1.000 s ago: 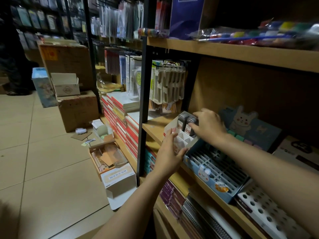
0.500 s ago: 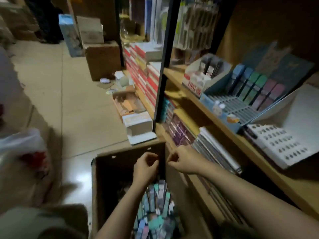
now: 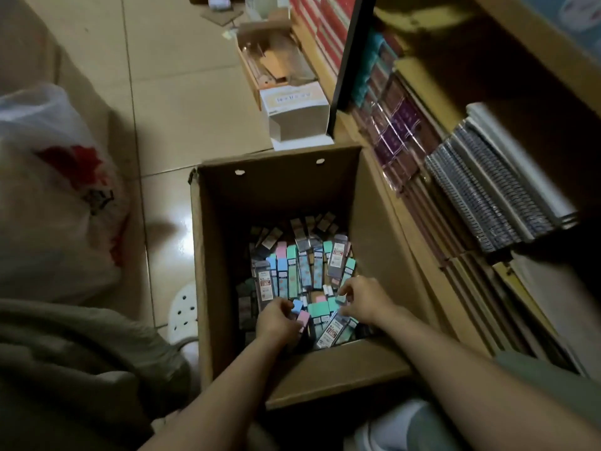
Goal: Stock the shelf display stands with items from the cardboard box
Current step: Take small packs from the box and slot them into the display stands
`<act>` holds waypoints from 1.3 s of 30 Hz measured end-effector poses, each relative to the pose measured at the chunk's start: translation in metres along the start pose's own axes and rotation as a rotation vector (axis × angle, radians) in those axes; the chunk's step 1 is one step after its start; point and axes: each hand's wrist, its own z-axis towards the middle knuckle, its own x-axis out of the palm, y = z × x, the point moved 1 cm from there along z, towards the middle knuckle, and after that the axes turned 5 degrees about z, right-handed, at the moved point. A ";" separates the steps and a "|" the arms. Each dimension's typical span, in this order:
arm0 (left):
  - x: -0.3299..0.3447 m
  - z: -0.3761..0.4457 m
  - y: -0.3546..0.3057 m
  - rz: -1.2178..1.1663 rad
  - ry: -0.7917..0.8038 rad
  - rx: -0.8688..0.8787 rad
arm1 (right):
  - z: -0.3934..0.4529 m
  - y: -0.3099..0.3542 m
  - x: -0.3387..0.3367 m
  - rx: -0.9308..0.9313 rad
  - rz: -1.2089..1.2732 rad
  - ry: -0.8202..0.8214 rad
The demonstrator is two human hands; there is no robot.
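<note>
Single head view, steeply downward, close over cardboard box [image 3: 374, 229]; dim, perhaps blurred.

In front of you the brown cardboard box [image 3: 276, 196] holds small packs [image 3: 294, 271] in mint green, pink, pale blue and dark grey. At the frame's left edge, your white plastic bag [image 3: 48, 196] carries a red print; the floor tiles [image 3: 182, 92] are beige.

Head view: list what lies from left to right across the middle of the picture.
Plastic bag → tiled floor → cardboard box → small packets inside it → spiral notebooks on the low shelf.
</note>
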 end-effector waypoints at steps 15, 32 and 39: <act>0.013 0.020 0.005 0.654 -0.151 0.339 | 0.031 -0.013 0.032 -0.197 -0.460 0.063; 0.019 0.031 -0.013 0.484 -0.188 0.368 | 0.029 -0.010 -0.005 -0.104 0.067 -0.027; 0.019 0.029 -0.017 0.337 -0.152 0.301 | 0.024 -0.009 -0.010 -0.021 0.281 -0.234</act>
